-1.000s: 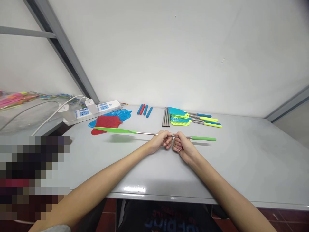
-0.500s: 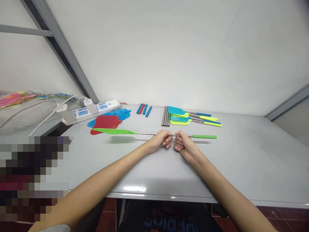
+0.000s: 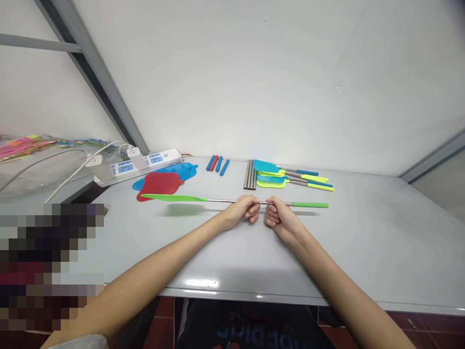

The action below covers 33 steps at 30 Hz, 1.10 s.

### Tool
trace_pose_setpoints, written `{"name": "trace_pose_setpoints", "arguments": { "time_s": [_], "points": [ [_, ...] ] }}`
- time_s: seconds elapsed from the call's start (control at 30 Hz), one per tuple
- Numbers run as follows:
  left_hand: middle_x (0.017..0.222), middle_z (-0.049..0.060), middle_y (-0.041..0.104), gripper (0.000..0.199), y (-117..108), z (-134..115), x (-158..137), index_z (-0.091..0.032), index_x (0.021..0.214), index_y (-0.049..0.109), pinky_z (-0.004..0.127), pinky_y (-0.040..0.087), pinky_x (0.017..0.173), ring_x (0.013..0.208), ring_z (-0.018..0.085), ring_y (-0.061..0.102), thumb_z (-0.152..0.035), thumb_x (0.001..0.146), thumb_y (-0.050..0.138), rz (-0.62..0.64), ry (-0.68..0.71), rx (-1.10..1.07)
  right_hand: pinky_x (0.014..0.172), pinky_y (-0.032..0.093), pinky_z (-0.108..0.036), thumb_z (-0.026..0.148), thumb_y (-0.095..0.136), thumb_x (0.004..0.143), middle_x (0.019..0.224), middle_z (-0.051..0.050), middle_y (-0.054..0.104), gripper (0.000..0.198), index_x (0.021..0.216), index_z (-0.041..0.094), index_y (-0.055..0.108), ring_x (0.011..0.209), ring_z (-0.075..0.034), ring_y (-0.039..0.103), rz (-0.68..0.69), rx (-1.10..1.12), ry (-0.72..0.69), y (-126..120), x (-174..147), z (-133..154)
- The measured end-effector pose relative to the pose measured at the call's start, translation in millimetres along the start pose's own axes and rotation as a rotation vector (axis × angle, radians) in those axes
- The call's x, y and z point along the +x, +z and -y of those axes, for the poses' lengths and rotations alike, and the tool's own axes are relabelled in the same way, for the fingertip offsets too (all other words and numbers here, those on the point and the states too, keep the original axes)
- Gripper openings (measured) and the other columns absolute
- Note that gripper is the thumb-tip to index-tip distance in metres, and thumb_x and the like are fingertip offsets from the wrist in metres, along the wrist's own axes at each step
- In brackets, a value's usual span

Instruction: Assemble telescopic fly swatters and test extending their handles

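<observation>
A fly swatter (image 3: pixel 222 200) with a green head, a metal telescopic rod and a green grip is held level just above the table. My left hand (image 3: pixel 247 211) pinches the rod on the head side. Close beside it, my right hand (image 3: pixel 278 215) is closed around the rod nearer the green grip. A short stretch of bare rod shows between the two fists. Behind the swatter's head lie a red swatter head (image 3: pixel 162 185) and blue swatter heads (image 3: pixel 187 169).
Several blue and red grips (image 3: pixel 214 163), metal tubes (image 3: pixel 250 174) and a pile of blue and yellow swatters (image 3: pixel 271 180) lie along the back of the grey table (image 3: pixel 381 232). A white power strip (image 3: pixel 163 158) with cables stands at the left. Bagged colourful items (image 3: pixel 25 145) are further left.
My right hand has shifted slightly right along with the green grip, widening the gap between my hands. The rod looks a little longer. My left hand is almost still.
</observation>
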<state>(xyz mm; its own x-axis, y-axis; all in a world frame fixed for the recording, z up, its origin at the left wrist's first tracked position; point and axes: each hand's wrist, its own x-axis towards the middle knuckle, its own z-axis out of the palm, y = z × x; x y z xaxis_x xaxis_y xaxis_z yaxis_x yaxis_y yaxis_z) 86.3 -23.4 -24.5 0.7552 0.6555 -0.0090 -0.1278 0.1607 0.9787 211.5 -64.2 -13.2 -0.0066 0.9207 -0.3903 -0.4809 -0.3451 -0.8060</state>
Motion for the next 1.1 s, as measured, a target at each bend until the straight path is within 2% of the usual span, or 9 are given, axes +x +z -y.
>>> {"name": "trace_pose_setpoints", "arguments": {
  "time_s": [0.4,1.1],
  "points": [
    [0.035,-0.005,0.025,0.037,-1.7,-2.0,-0.6,-0.018,0.042,0.028,0.024,0.030,0.048,0.038,0.009,0.039,-0.029,0.077,0.032,0.047,0.006,-0.036,0.031,0.017,-0.020,0.023,0.048,0.065,0.034,0.009,0.017,0.034,0.039,0.018,0.027,0.031,-0.003,0.013,-0.007,-0.027,-0.025,1.7,-5.6,3.6],
    [0.037,-0.005,0.026,0.037,-11.6,-20.2,-7.8,-0.017,0.042,0.030,0.024,0.030,0.051,0.041,0.009,0.040,-0.027,0.077,0.034,0.056,-0.027,0.102,0.033,0.016,-0.020,0.025,0.049,0.065,0.037,0.009,0.016,0.032,0.041,0.018,0.029,0.033,-0.004,0.012,0.015,-0.035,-0.091,0.0,-7.4,5.7]
  ]
}}
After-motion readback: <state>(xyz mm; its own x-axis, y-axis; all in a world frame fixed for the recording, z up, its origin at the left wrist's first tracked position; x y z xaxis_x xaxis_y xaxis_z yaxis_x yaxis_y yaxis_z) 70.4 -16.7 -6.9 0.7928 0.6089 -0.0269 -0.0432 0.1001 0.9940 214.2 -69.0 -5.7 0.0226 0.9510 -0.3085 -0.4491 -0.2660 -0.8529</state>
